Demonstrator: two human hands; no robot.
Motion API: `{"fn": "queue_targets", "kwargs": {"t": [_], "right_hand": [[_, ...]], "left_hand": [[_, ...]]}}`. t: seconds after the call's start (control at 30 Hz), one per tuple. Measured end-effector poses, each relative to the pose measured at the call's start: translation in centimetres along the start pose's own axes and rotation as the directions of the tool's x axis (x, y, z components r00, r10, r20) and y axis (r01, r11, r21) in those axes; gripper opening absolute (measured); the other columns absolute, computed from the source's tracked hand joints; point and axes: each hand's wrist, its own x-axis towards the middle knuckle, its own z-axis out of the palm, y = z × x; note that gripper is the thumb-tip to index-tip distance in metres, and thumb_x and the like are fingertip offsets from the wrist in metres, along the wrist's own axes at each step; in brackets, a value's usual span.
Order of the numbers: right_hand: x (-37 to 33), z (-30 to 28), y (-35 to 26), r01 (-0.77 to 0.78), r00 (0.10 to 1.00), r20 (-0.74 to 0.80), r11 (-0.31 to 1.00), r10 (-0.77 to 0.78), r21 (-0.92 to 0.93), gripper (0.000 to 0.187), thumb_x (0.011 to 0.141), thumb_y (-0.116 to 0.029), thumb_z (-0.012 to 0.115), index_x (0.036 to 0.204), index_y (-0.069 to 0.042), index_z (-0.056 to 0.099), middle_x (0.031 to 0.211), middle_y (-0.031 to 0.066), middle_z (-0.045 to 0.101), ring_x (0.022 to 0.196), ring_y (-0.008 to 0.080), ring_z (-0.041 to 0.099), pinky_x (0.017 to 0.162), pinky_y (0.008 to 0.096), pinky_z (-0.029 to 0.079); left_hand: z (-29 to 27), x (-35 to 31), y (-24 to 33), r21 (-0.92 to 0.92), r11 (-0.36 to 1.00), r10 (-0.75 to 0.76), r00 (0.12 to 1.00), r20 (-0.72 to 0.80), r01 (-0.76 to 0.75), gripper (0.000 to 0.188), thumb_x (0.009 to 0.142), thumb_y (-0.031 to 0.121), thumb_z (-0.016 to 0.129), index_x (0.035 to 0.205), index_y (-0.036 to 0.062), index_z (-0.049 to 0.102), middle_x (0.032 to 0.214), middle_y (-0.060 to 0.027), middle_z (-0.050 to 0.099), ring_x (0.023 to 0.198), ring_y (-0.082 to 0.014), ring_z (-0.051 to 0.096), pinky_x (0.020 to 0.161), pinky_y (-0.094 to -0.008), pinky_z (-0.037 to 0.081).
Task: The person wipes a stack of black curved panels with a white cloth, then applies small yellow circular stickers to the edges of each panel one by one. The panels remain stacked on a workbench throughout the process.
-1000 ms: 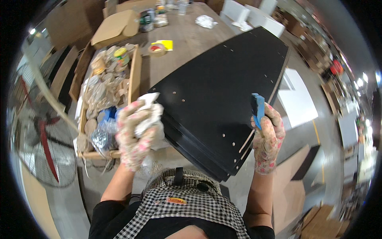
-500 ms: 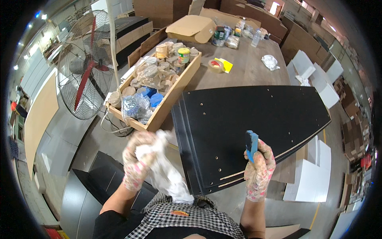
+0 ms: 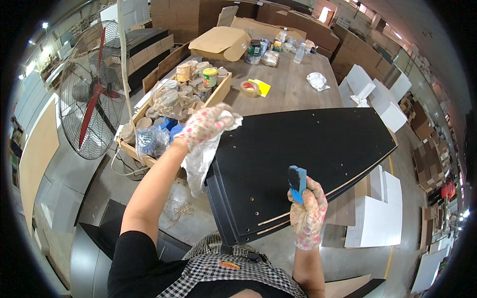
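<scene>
My left hand (image 3: 207,126), in a pale glove with pink spots, is closed on a white cloth (image 3: 201,161). The cloth lies against the far left corner of a black panel (image 3: 298,144) and hangs down past its left edge. Over the panel's near right part my right hand (image 3: 308,211), gloved alike, pinches a small blue block (image 3: 298,184) with a black smear on its face, perhaps a sponge or a scraper. The panel rests on top of other black boards and has small holes along its edges.
To the left stands a wooden tray (image 3: 225,89) full of lidded tubs and plastic bags, beside a large fan (image 3: 92,94). Further back on the table (image 3: 283,79) are a tape roll (image 3: 249,89), a crumpled white wad (image 3: 318,82), bottles and a cardboard box (image 3: 221,43). White boards (image 3: 375,221) stand at right.
My left hand has swung up and forward with the cloth, from near my body onto the panel's far left corner. The right hand still holds the blue block over the panel.
</scene>
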Motion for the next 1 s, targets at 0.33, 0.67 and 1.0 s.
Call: {"fn": "queue_targets", "kwargs": {"t": [0.33, 0.67, 1.0], "right_hand": [[-0.8, 0.5, -0.3, 0.138, 0.98, 0.172, 0.97, -0.104, -0.198, 0.03, 0.086, -0.002, 0.056, 0.115, 0.005, 0.055, 0.118, 0.0161, 0.055, 0.101, 0.0221, 0.057, 0.086, 0.0363, 0.049], [0.6, -10.9, -5.3, -0.078, 0.988, 0.153, 0.928, 0.023, 0.363, 0.043, 0.086, -0.017, 0.063, 0.124, 0.0, 0.051, 0.121, 0.0134, 0.053, 0.102, 0.0192, 0.057, 0.087, 0.0332, 0.047], [-0.3, -34.3, -16.5, 0.008, 0.975, -0.201, 0.886, 0.097, 0.464, 0.037, 0.083, -0.023, 0.067, 0.112, -0.004, 0.053, 0.113, 0.0185, 0.057, 0.095, 0.0256, 0.06, 0.083, 0.0368, 0.05]], "left_hand": [[0.7, -0.8, -1.9, -0.045, 0.996, 0.079, 0.996, -0.033, -0.081, 0.027, 0.083, 0.023, 0.061, 0.105, 0.0071, 0.064, 0.091, -0.0149, 0.066, 0.086, -0.0231, 0.064, 0.077, -0.0355, 0.049], [-11.8, 1.8, 3.9, -0.116, 0.976, 0.098, 0.852, -0.515, -0.182, 0.045, 0.092, 0.032, 0.049, 0.129, 0.0055, 0.045, 0.127, -0.0125, 0.049, 0.116, -0.0228, 0.051, 0.098, -0.0346, 0.044], [10.3, 5.3, 33.6, 0.394, 0.917, 0.133, 0.976, -0.17, -0.056, 0.038, 0.084, 0.023, 0.065, 0.115, 0.0039, 0.056, 0.111, -0.0121, 0.058, 0.104, -0.0217, 0.055, 0.091, -0.0329, 0.045]]}}
